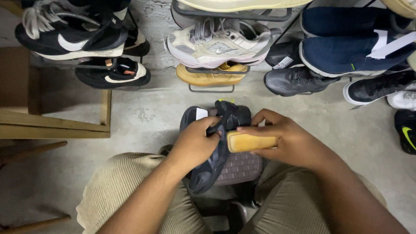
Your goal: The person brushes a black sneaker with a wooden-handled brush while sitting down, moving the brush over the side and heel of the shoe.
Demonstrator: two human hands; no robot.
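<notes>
My left hand (196,143) grips a dark navy and black sneaker (212,167) by its upper, holding it over my lap with the toe toward me. Held in my right hand (286,141) is a wooden-backed brush (250,141), which rests against the sneaker's side. A woven purple-grey cloth or pad (242,168) lies under the shoe between my knees. I am seated, and my beige ribbed trousers (130,186) fill the lower part of the view.
Metal racks along the wall carry many sneakers: a black-and-white pair (73,34) at left, a grey-white one (216,45) at centre over a tan shoe (212,76), navy ones (346,47) and a grey one (297,80) at right. A wooden frame (52,125) stands at left on the concrete floor (147,117).
</notes>
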